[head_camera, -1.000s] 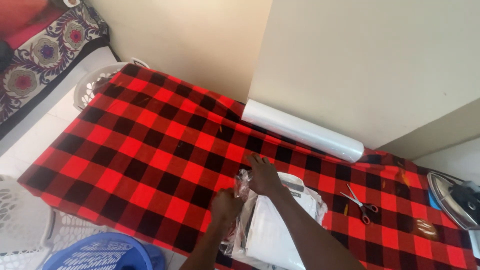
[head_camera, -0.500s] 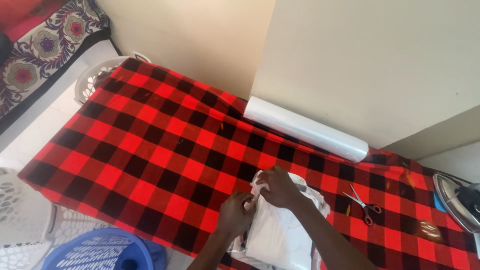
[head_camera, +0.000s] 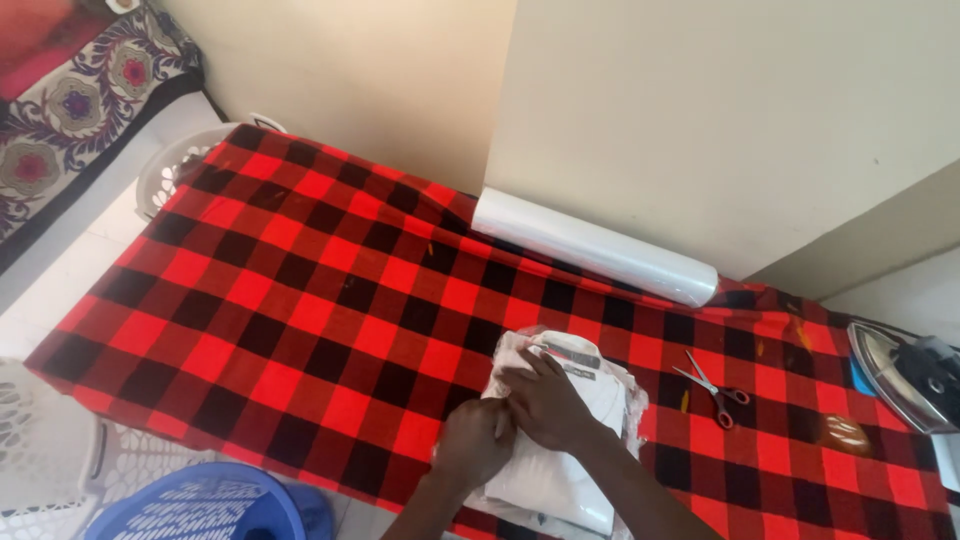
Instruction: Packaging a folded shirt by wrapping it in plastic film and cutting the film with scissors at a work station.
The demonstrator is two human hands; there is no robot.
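A red and black checked cloth covers the tabletop. Near its front edge lies a folded white garment in clear plastic. Both hands press on it: the right hand flat with fingers together, the left hand curled, pinching the plastic. A white roll, iron and scissors lie beyond.

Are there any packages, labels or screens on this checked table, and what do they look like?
Wrapped package: clear plastic around folded white cloth, at the near table edge, under both hands.
Label: small dark and white rectangle at the package's top, just beyond the right hand.
Left hand: rests on the package's left side.
Screens or signs: none in view.
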